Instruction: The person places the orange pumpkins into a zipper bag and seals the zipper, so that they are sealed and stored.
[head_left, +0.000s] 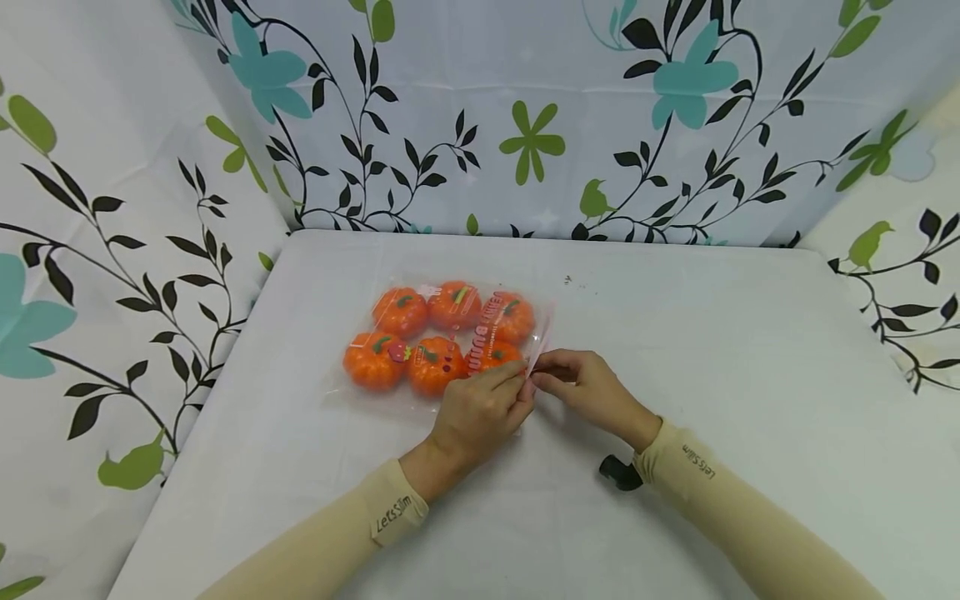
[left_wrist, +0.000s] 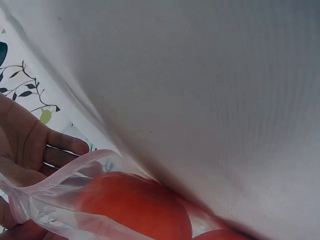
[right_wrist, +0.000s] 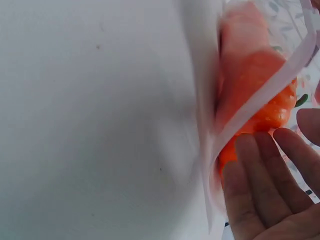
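Observation:
A clear plastic bag (head_left: pixel 442 408) with pink print and a pinkish mouth edge lies on the table. Inside, several small orange toy pumpkins (head_left: pixel 378 361) with green stems sit in two rows. My left hand (head_left: pixel 480 412) pinches the bag's right edge near its lower corner, partly covering one pumpkin. Just right of it, my right hand (head_left: pixel 592 392) pinches the same edge between thumb and forefinger. The left wrist view shows the pink edge (left_wrist: pixel 65 172) standing apart from the bag's other side, with a pumpkin (left_wrist: pixel 135 207) close behind. Fingers partly hide the right wrist view's bag.
On the white table (head_left: pixel 750 333), a small black object (head_left: pixel 620 472) lies beside my right sleeve. Small dark marks (head_left: pixel 567 280) show beyond the bag. A curtain (head_left: pixel 465 83) printed with leaves and flowers hangs behind the table and along its sides.

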